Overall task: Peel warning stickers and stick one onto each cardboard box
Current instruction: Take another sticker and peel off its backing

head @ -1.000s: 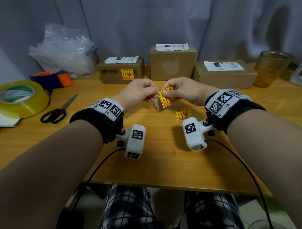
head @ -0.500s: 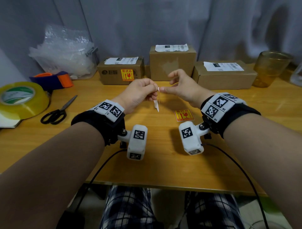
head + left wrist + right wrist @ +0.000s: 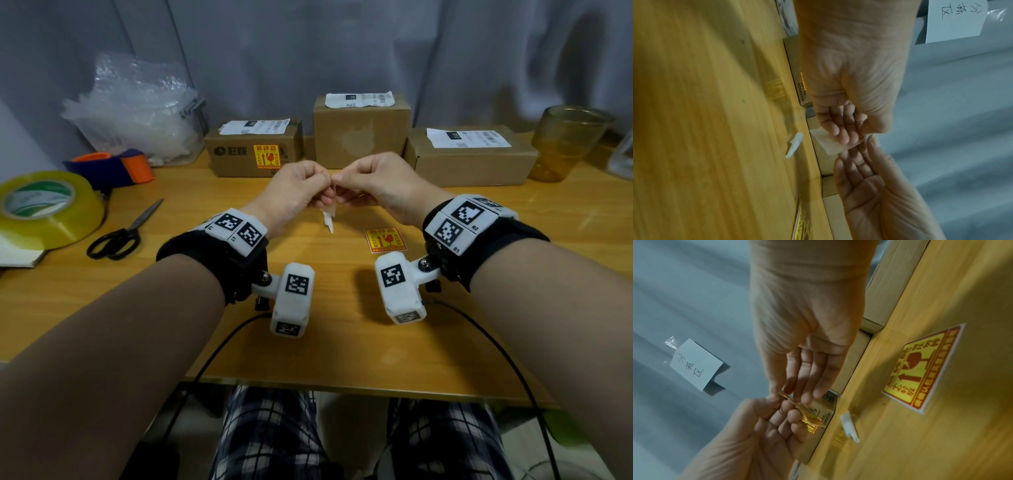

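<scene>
A red-and-yellow warning sticker (image 3: pixel 812 417) on its white backing (image 3: pixel 829 143) hangs edge-on above the table, so the head view barely shows it. My left hand (image 3: pixel 323 181) and right hand (image 3: pixel 339 180) meet fingertip to fingertip and both pinch its top edge. The left hand (image 3: pixel 851 138) lies on the white side; the right hand (image 3: pixel 795 395) holds the printed side. Three cardboard boxes stand at the back: the left box (image 3: pixel 239 161) carries a sticker (image 3: pixel 267 156), while the middle box (image 3: pixel 361 137) and right box (image 3: pixel 469 164) show plain fronts.
A second warning sticker (image 3: pixel 385 240) lies flat on the wooden table (image 3: pixel 342 342) under my right wrist. A rolled white paper scrap (image 3: pixel 328 221) lies below the hands. Scissors (image 3: pixel 120 233), a tape roll (image 3: pixel 44 209), bubble wrap (image 3: pixel 137 109) at left, an amber glass (image 3: pixel 565 140) at right.
The sticker faced me a second ago and now stands edge-on. My right hand's fingers, spread half a second ago, have curled back onto it. Both hands stayed close together.
</scene>
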